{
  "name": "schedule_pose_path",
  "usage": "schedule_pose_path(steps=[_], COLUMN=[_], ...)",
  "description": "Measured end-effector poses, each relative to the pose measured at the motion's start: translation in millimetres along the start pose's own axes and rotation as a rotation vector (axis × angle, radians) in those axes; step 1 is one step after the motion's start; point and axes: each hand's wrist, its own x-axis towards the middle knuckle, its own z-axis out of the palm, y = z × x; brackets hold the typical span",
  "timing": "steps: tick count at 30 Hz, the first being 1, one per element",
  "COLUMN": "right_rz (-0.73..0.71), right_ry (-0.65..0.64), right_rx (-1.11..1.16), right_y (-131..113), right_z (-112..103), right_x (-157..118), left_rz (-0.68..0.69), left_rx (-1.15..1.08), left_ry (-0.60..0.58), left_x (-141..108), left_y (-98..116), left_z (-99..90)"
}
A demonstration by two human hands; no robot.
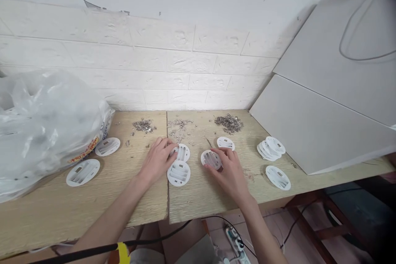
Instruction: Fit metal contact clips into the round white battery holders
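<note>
White round plastic discs with slots and ribs lie on the wooden table in front of me. My left hand (158, 159) has its fingers curled at the left edge of one slotted disc (183, 152), which partly sits behind a nearer disc (178, 173). Thumb and fingers of my right hand (228, 171) grip another disc (210, 159) by its right side. A thin pointed piece (209, 143) sticks out beyond the right fingertips; whether it is held I cannot tell. Just past that hand lies one more disc (225, 143).
Small metal parts form piles at the back, one on the right (229, 123) and one on the left (144, 126). A large plastic bag (49, 128) fills the left side. Stacked discs (271, 148) stand right, beside white panels (309, 123). A black cable (161, 238) crosses below the table edge.
</note>
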Motion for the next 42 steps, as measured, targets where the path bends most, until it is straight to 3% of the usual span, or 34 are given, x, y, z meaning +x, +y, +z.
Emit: schedule_pose_path(steps=[8, 15, 18, 21, 23, 26, 30, 33, 37, 42], right_rz=[-0.051, -0.095, -0.14, -0.221, -0.289, -0.39, -0.298, -0.2, -0.101, -0.114], right_ry=[-0.048, -0.008, 0.092, 0.176, 0.164, 0.022, -0.05, -0.039, -0.017, -0.122], right_rx=[-0.044, 0.176, 0.254, 0.303, 0.355, 0.527, 0.733, 0.569, 0.278, 0.08], right_y=[-2, -18, -34, -54, -65, -75, -73, -59, -35, -19], right_z=[1, 0, 4, 9, 11, 16, 20, 12, -2, 10], right_x=[3, -8, -4, 12, 30, 64, 96, 95, 80, 85], left_rz=[-0.057, -0.089, -0.124, -0.163, -0.203, -0.331, -0.501, -0.566, -0.62, -0.679], left_rx=[0.02, -0.021, -0.25, -0.67, -0.882, -0.967, -1.023, -1.023, -1.103, -1.256], left_ry=[0.052, 0.103, 0.137, -0.074, -0.142, 0.032, 0.274, 0.364, 0.416, 0.457], left_x=[1, 3, 7, 14, 19, 23, 21, 15, 12, 13], left_y=[0, 11, 23, 30, 29, 14, -17, -30, -25, -16], left_z=[3.9, -1.8, -13.0, -23.5, -28.1, -29.7, -23.5, -19.6, -22.7, -29.6])
